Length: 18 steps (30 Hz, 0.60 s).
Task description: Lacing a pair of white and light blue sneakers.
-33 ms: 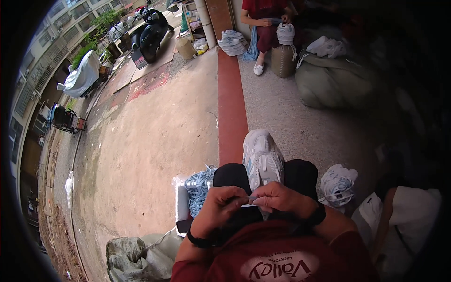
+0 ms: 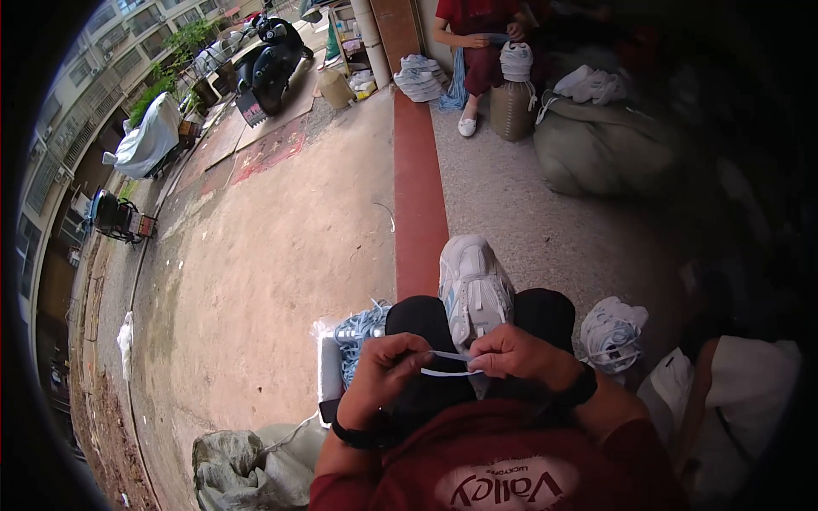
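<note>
A pale shoelace (image 2: 446, 373) runs in a loop of two strands between my hands, just above my lap. My left hand (image 2: 389, 364) pinches its left end, fingers curled. Closed on the other end is my right hand (image 2: 518, 352), thumb against the fingers. Right beyond them, a white and grey shoe upper (image 2: 473, 277) stands between my knees with its toe pointing away; my right hand partly covers its near end. A white foam box (image 2: 329, 366) by my left knee holds a tangle of light blue laces (image 2: 362, 330).
White shoe uppers with blue laces (image 2: 613, 332) lie in a bundle right of my knee. A crumpled sack (image 2: 247, 468) sits at lower left. Ahead, a seated co-worker (image 2: 481, 38) works beside a brown stand (image 2: 513, 111) and a large stuffed sack (image 2: 605, 149). A scooter (image 2: 268, 68) is parked far left.
My hands were close together with the lace bunched between the fingertips. They have moved apart, and the lace now spans the gap as two strands.
</note>
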Each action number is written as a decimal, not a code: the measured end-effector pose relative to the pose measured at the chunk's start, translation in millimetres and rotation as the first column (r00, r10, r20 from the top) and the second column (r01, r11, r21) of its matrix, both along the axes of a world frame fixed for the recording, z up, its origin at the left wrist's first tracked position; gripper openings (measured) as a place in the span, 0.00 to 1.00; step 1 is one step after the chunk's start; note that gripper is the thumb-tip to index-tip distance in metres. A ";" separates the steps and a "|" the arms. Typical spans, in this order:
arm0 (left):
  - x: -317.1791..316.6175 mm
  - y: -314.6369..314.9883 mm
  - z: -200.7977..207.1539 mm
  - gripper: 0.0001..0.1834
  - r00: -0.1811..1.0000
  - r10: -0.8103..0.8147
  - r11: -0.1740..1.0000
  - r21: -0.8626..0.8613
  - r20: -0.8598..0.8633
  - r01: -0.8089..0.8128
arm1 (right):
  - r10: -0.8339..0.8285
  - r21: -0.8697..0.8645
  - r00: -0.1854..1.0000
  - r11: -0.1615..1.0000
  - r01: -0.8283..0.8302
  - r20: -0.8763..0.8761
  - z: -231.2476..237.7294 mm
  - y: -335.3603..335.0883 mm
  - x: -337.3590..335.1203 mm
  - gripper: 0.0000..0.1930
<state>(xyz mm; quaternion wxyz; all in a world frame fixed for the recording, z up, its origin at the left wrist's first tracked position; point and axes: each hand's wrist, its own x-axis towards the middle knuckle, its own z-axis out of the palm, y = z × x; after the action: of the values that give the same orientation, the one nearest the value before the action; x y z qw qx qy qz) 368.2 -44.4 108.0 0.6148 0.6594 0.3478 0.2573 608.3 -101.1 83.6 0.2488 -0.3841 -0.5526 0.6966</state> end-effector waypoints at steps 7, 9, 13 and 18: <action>-111.5 35.7 -115.0 0.02 0.800 0.598 0.801 0.058 -0.051 -0.596 | -0.177 0.136 0.983 0.974 0.181 -0.040 -6.7 -7.8 45.2 0.07; -137.3 33.7 -143.7 0.02 0.760 0.644 0.765 0.073 -0.086 -0.640 | -0.171 0.164 0.985 0.972 0.169 -0.006 -8.6 -6.3 45.2 0.07; -169.9 31.8 -181.4 0.03 0.454 0.791 0.608 0.440 -0.410 -0.661 | -0.212 0.157 0.975 0.967 0.201 0.059 -24.5 -1.4 41.7 0.08; -135.0 39.1 -180.2 0.15 0.411 0.736 0.654 0.722 -0.539 -0.225 | -0.217 0.273 0.968 0.946 0.177 0.125 -40.6 12.3 23.1 0.07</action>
<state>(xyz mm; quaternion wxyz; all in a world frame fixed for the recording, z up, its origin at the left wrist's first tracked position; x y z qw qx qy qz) 233.1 -5.3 -72.2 0.0641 0.7057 0.6788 0.1923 631.5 -88.8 43.0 0.3223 -0.4540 -0.6152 0.5581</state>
